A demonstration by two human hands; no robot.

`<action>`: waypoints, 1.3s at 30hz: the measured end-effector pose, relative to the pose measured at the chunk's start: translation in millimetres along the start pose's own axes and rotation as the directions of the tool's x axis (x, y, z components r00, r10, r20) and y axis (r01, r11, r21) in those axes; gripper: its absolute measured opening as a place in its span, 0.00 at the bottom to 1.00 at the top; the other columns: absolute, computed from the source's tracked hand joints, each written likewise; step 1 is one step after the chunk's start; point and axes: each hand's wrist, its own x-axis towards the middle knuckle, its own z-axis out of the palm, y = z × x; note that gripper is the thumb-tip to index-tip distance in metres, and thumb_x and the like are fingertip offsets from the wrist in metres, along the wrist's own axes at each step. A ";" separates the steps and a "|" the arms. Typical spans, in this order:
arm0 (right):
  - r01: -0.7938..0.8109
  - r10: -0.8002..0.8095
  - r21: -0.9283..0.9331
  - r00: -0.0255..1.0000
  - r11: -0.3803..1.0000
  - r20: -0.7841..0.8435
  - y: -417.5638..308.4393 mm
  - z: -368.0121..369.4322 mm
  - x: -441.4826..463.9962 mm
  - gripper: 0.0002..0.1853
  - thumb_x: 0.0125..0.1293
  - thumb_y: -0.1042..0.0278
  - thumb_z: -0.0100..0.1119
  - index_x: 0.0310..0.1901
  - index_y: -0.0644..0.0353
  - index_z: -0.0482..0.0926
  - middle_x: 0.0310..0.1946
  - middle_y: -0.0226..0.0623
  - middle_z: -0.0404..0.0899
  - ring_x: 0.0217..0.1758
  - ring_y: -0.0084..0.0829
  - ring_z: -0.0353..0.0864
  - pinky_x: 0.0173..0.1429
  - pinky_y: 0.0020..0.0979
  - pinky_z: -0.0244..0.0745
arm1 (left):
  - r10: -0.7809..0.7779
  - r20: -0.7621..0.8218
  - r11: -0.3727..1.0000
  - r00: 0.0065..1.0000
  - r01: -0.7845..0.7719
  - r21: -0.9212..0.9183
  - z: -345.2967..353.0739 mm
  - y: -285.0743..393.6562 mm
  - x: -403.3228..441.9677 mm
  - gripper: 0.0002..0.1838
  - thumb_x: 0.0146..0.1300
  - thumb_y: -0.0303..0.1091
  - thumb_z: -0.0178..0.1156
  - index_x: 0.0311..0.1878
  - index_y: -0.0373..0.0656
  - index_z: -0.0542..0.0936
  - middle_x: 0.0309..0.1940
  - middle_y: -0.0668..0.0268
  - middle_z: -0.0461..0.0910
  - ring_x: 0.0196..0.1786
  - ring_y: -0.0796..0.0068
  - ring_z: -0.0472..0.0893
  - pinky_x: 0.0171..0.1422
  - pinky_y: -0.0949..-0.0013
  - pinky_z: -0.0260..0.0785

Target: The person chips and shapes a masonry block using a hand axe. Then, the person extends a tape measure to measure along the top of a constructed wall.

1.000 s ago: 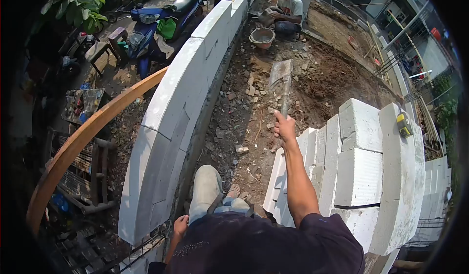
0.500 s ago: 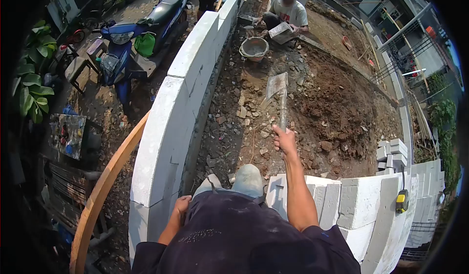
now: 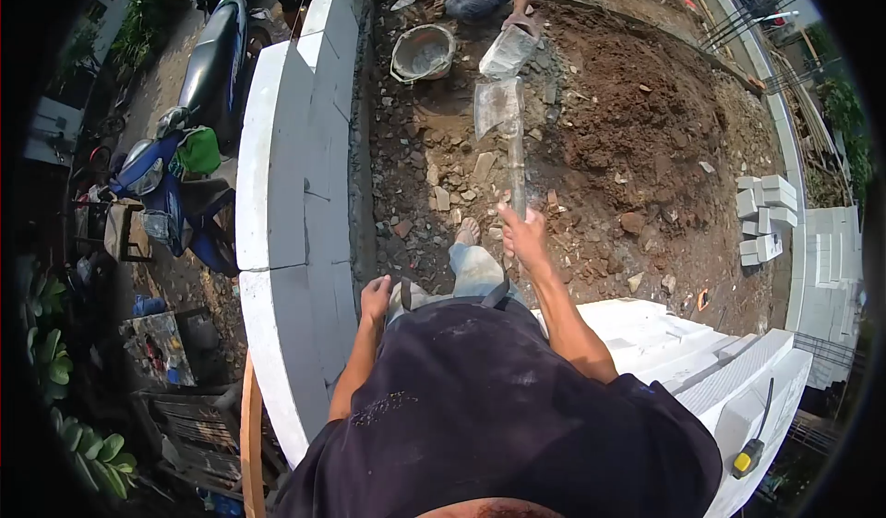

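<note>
My right hand (image 3: 526,239) is closed around the handle of a shovel (image 3: 517,167). Its flat grey blade (image 3: 496,107) points away from me, over the stony ground. Beside my left thigh, my left hand (image 3: 374,298) has its fingers curled in, with nothing visible in them. Just beyond the blade, a crouching co-worker's hand (image 3: 522,21) touches a pale, dusty, block-like thing (image 3: 508,54) whose kind I cannot make out. A mortar bucket (image 3: 423,54) with grey contents stands to the left of it.
A white block wall (image 3: 281,167) runs along my left. White blocks (image 3: 637,329) with a yellow tape measure (image 3: 746,460) lie close at my right. Loose brown soil (image 3: 637,102) and a small block pile (image 3: 766,209) are farther right. A motorbike (image 3: 198,84) stands beyond the wall.
My view has tilted down and shifted. The shovel stays in my right hand, its blade now beside the co-worker's block-like thing. My left hand has come forward from my hip.
</note>
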 end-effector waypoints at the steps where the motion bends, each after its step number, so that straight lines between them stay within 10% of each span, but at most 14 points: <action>1: 0.051 -0.050 0.023 0.998 0.998 -0.035 5.1 -6.6 3.2 0.15 0.69 0.59 0.65 0.29 0.52 0.69 0.15 0.19 0.63 0.13 0.14 0.60 0.16 0.22 0.54 | 0.132 -0.027 0.991 0.991 -0.132 0.024 13.9 50.6 3.2 0.30 0.67 0.50 0.63 0.58 0.29 0.79 0.50 0.51 0.84 0.55 0.63 0.83 0.62 0.64 0.72; 5: 0.416 -0.440 -0.159 0.879 0.896 -0.184 -16.1 -53.1 48.8 0.15 0.68 0.61 0.66 0.29 0.54 0.70 0.15 0.22 0.66 0.12 0.16 0.61 0.17 0.23 0.56 | 0.700 0.003 0.618 0.714 -0.608 0.498 119.2 326.6 19.6 0.52 0.54 0.58 0.72 0.71 0.30 0.64 0.68 0.41 0.68 0.71 0.48 0.68 0.74 0.54 0.61; 7: 0.073 -0.149 -0.190 0.894 0.979 -0.423 -37.2 -84.6 66.5 0.14 0.67 0.59 0.68 0.33 0.59 0.75 0.17 0.25 0.71 0.14 0.17 0.65 0.17 0.24 0.57 | 0.899 0.121 0.310 0.421 -0.807 0.503 201.5 446.5 37.7 0.61 0.50 0.62 0.74 0.76 0.33 0.54 0.73 0.41 0.56 0.76 0.43 0.56 0.78 0.50 0.54; 11: 0.021 0.006 0.033 0.752 0.999 -0.659 -20.6 -82.2 58.8 0.14 0.67 0.60 0.68 0.35 0.60 0.76 0.16 0.24 0.70 0.14 0.18 0.64 0.17 0.27 0.58 | 0.777 0.119 0.502 0.618 -0.723 0.474 358.2 566.6 123.7 0.72 0.40 0.69 0.75 0.79 0.40 0.45 0.78 0.41 0.46 0.81 0.40 0.43 0.77 0.31 0.44; 13: -0.028 0.017 -0.004 0.697 1.000 -0.717 16.3 -86.5 27.9 0.11 0.67 0.63 0.67 0.36 0.61 0.77 0.17 0.24 0.71 0.17 0.19 0.66 0.22 0.27 0.61 | 0.673 -0.093 0.660 0.734 -0.538 0.524 410.5 562.1 197.1 0.75 0.38 0.73 0.74 0.80 0.43 0.44 0.78 0.42 0.44 0.81 0.41 0.41 0.77 0.27 0.41; 16: -0.206 0.208 0.131 0.418 0.970 -0.884 89.5 -67.5 -32.7 0.11 0.67 0.69 0.65 0.44 0.59 0.71 0.16 0.25 0.68 0.11 0.18 0.62 0.15 0.24 0.56 | 0.060 -0.308 0.989 0.949 -0.098 -0.107 391.3 543.5 303.0 0.72 0.44 0.80 0.64 0.79 0.39 0.44 0.78 0.43 0.47 0.81 0.44 0.45 0.78 0.32 0.43; 19: -0.516 -0.284 -0.586 0.549 0.625 -0.786 152.8 -30.2 -85.0 0.11 0.69 0.70 0.63 0.45 0.58 0.70 0.17 0.25 0.67 0.11 0.18 0.62 0.14 0.25 0.56 | -0.344 0.295 0.784 0.891 0.446 -0.432 346.7 492.3 371.3 0.67 0.50 0.84 0.54 0.79 0.39 0.47 0.77 0.46 0.53 0.79 0.45 0.55 0.78 0.33 0.46; 20: -0.409 0.097 -0.044 0.319 0.912 -0.943 116.2 -15.7 -78.4 0.10 0.68 0.67 0.64 0.39 0.59 0.71 0.18 0.25 0.68 0.15 0.19 0.65 0.18 0.26 0.58 | -0.407 0.433 0.542 0.804 0.594 -0.594 347.7 479.4 363.7 0.63 0.53 0.84 0.51 0.80 0.44 0.50 0.77 0.49 0.56 0.79 0.46 0.54 0.79 0.33 0.45; 21: -0.137 0.521 0.504 0.175 0.853 -0.835 94.8 -11.0 -59.7 0.12 0.67 0.63 0.66 0.34 0.59 0.73 0.19 0.25 0.69 0.18 0.20 0.67 0.21 0.27 0.60 | -0.042 0.602 0.711 0.798 0.447 -0.543 356.8 462.8 367.5 0.52 0.61 0.78 0.49 0.78 0.49 0.58 0.75 0.54 0.62 0.77 0.45 0.60 0.77 0.35 0.51; 27: -0.129 0.602 0.589 0.219 0.798 -0.768 103.7 -45.6 28.9 0.13 0.68 0.65 0.65 0.36 0.54 0.67 0.15 0.23 0.64 0.12 0.17 0.61 0.16 0.24 0.53 | 0.380 0.574 0.611 0.726 0.269 -0.744 380.2 442.3 368.1 0.33 0.68 0.56 0.58 0.70 0.47 0.70 0.67 0.61 0.74 0.68 0.57 0.73 0.70 0.45 0.66; 32: -0.223 0.525 0.478 0.445 0.850 -0.725 104.9 -104.6 126.5 0.19 0.67 0.64 0.67 0.27 0.51 0.64 0.14 0.21 0.62 0.12 0.15 0.57 0.16 0.24 0.51 | 0.363 0.385 0.561 0.849 0.131 -0.818 357.5 397.1 315.2 0.40 0.65 0.58 0.60 0.74 0.47 0.63 0.70 0.58 0.68 0.71 0.50 0.69 0.68 0.34 0.65; 39: -0.222 0.385 0.316 0.606 0.922 -0.696 173.5 -148.3 156.4 0.19 0.68 0.63 0.66 0.25 0.52 0.65 0.13 0.20 0.62 0.12 0.15 0.57 0.16 0.24 0.51 | -0.077 0.271 0.636 0.959 0.257 -0.728 374.8 303.9 330.2 0.43 0.65 0.61 0.56 0.77 0.51 0.56 0.77 0.57 0.55 0.78 0.47 0.56 0.75 0.28 0.48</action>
